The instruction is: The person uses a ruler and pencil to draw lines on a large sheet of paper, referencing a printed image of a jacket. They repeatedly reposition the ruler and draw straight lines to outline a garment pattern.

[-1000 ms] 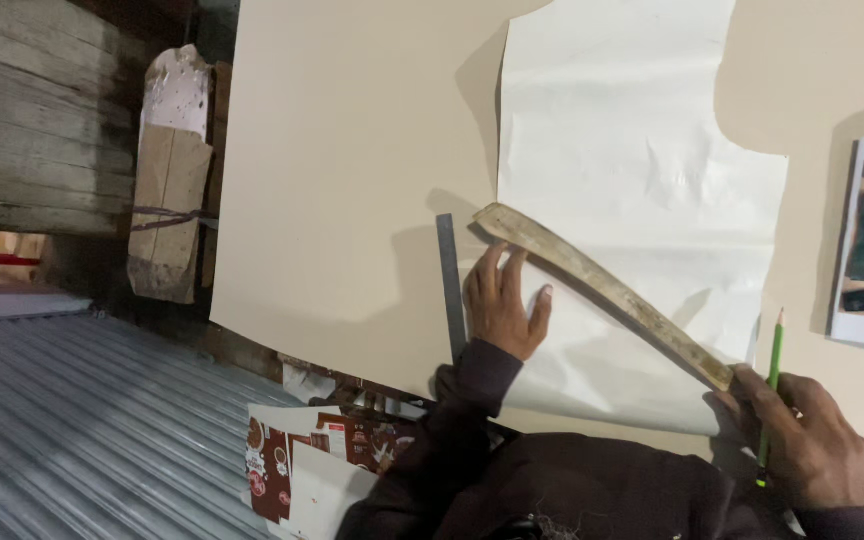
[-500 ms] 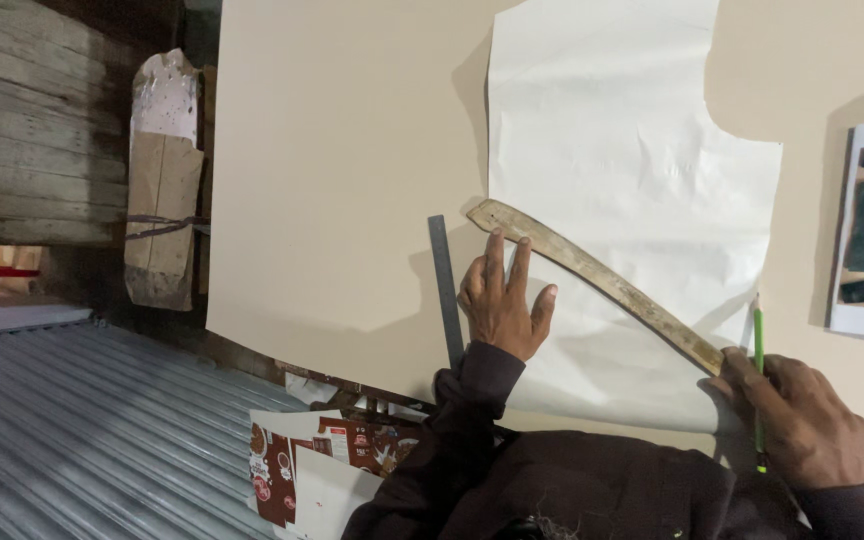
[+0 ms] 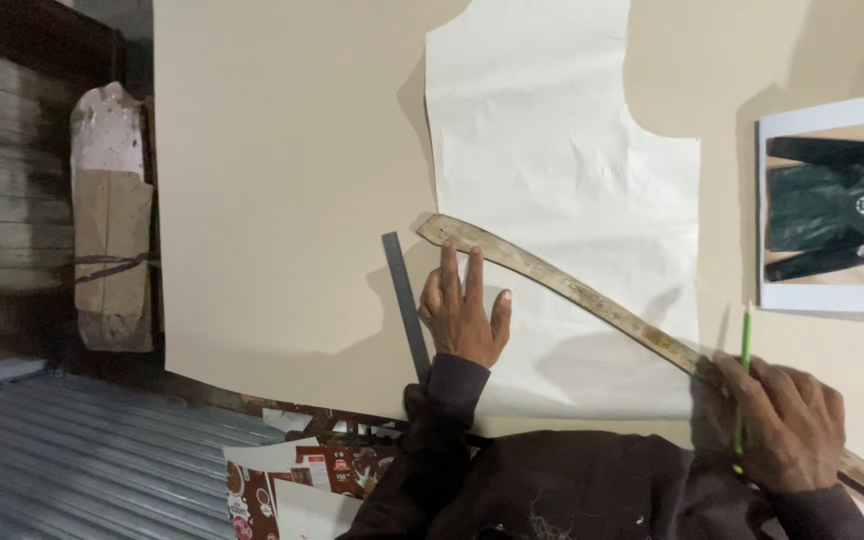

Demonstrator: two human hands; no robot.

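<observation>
Two hands | right hand hides curved ruler end | pencil partly covered

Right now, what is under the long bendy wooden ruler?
The curved wooden ruler lies across the white paper pattern, which rests on tan paper. Any marks beneath the ruler are hidden. The left hand presses nearby.

We see a long curved wooden ruler, worn and mottled brown, lying flat and slanting across the lower part of a white paper pattern piece. One end rests near the pattern's left edge; the other runs off past its right edge. The pattern lies flat on a large cream sheet, its outline cut with a neck curve and an armhole notch. A thin green pencil stands nearly upright beside the ruler's far end.
</observation>
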